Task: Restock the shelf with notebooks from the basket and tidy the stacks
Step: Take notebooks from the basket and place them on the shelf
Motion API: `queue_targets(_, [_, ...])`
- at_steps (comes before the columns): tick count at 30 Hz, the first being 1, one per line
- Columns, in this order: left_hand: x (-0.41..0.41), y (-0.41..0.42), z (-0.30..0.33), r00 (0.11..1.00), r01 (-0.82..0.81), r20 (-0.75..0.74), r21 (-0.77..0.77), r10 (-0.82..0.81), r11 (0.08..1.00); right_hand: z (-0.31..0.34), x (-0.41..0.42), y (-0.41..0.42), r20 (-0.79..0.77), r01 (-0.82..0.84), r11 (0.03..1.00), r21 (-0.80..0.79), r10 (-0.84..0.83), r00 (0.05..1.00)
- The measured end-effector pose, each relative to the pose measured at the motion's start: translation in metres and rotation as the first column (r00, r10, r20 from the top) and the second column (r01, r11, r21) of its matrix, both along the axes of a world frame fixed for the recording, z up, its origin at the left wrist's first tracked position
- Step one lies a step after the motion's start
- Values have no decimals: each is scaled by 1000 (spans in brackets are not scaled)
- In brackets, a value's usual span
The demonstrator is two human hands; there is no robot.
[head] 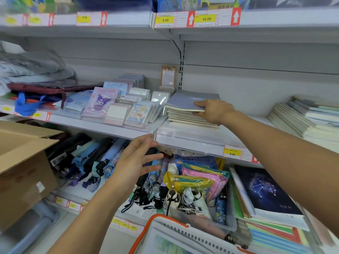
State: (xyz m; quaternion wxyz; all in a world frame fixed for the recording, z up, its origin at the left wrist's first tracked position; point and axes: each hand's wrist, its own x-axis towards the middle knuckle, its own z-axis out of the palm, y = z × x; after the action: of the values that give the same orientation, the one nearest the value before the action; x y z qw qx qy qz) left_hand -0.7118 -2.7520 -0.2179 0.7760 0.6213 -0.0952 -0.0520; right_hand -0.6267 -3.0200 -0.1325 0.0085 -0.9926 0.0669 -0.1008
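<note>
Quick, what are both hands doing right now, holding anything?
Left hand: open, fingers spread, holding nothing.
Right hand: gripping the top notebook on the stack.

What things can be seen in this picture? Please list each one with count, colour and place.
notebook stack: one pile, pale covers, middle shelf centre
top notebook: one, lilac-grey, on that pile, lifted at its right edge
second notebook stacks: count unclear, pale green and cream, middle shelf right
card packs: many, pastel, middle shelf, left of the pile
price tags: several, yellow with red arrows, shelf edges
folded umbrellas: many, blue and black, lower shelf
constellation notebook: one, dark blue, lower right
cardboard box: one, brown, left
basket: one, white with orange rim, bottom centre
left hand: open, in front of the shelf edge
right hand: grips the top notebook's right edge
</note>
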Motion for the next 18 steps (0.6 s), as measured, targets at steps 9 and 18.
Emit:
queue_targets(9, [4,-6,-2,1000,11,-9,45,-10,999,4,18,-4,-106,63,998,-26,-65,992])
queue_targets(18, [4,-6,-5,1000,25,11,53,-25,998,-2,32,-13,2,131,986,107,-132,991])
